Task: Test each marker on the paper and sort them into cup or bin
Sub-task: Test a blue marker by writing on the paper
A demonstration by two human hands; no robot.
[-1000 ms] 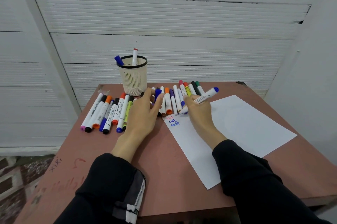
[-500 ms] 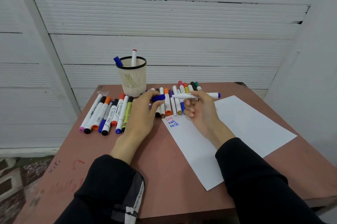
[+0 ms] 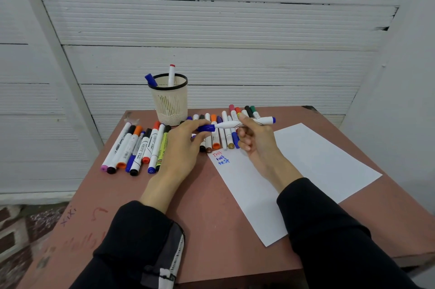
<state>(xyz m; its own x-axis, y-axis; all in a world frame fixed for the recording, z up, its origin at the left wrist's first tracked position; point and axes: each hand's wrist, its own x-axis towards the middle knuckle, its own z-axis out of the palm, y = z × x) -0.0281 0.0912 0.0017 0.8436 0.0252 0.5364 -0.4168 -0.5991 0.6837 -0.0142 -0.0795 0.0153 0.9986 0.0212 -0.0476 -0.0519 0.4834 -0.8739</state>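
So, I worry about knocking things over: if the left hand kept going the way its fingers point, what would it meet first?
The left hand already pinches the blue cap; past it, probably the marker row, though depth is unclear.

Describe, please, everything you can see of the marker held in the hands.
The marker has a white barrel with fine dark print, a blue cap at one end and a blue plug at the other. It looks like plastic. It lies roughly level above the table's far part, over the row of loose markers. The right hand grips the barrel; the left hand pinches the cap, which sits at the barrel's end.
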